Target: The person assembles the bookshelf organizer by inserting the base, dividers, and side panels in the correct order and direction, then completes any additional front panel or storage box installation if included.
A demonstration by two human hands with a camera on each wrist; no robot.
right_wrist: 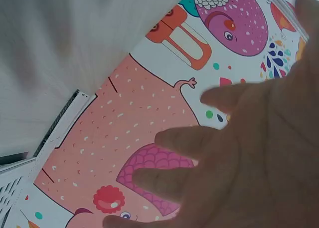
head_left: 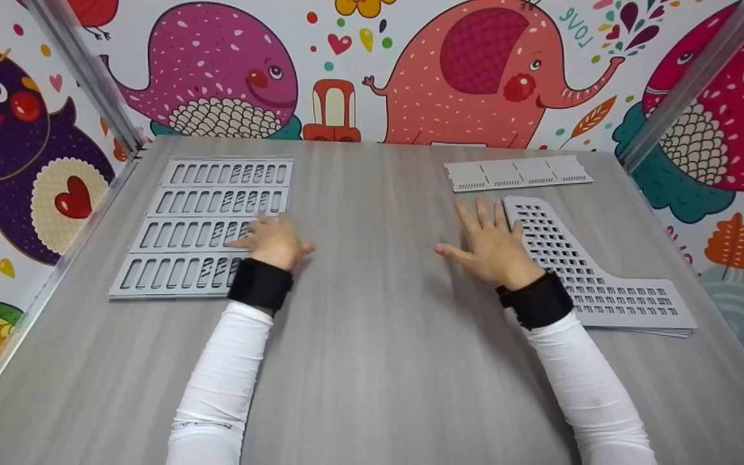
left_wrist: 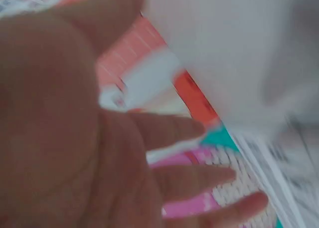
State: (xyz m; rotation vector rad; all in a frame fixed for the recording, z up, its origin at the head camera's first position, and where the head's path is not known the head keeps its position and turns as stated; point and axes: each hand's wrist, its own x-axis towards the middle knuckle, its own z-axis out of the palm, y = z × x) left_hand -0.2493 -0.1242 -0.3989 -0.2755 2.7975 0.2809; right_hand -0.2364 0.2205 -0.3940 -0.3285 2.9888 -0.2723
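While the left hand [head_left: 275, 243] and right hand [head_left: 492, 249] splay, empty, near panels [head_left: 199, 235], it looks like reaching; lifting would need pinching.

Shows oblong-slot rows across the pale-grey rectangular panels [head_left: 194, 218], dark square-hole rows across the pale-grey curved-edged board [head_left: 569, 266], streaky grey on the wood-grain tabletop [head_left: 372, 355], and plain black on the broad wristbands [head_left: 537, 300].
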